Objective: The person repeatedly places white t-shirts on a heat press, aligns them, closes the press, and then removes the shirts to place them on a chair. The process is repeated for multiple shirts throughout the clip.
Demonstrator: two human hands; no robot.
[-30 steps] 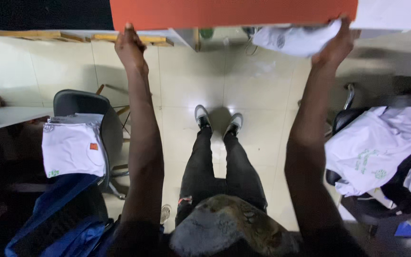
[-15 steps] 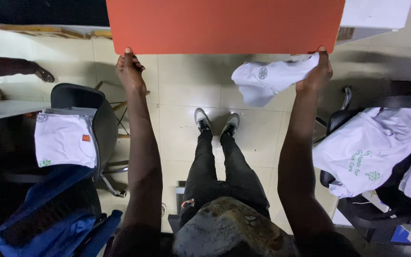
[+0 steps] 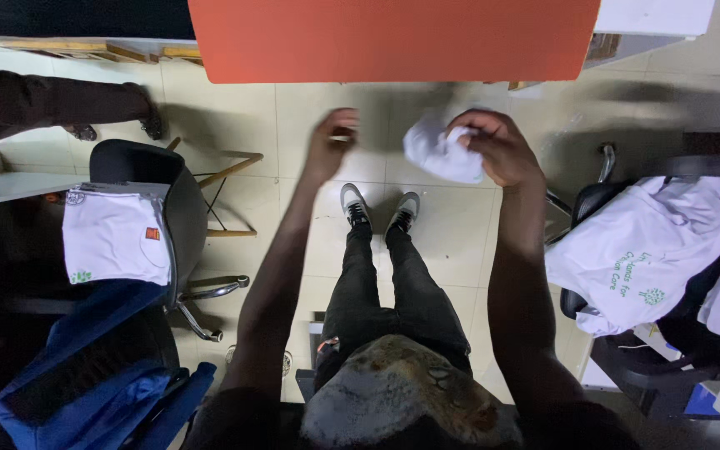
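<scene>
White cloth (image 3: pixel 442 152), bunched up, sits clenched in the right hand (image 3: pixel 497 148) just below the orange board (image 3: pixel 393 37), while the left hand (image 3: pixel 331 146), fingers loosely curled, holds nothing beside it.

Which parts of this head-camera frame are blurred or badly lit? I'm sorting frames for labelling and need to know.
Head view: the left hand and the bunched white cloth in the right hand are motion-smeared; the shoes and floor tiles look sharper; the left edge and bottom corners are dim; the white shirts on the chair look bright.
</scene>
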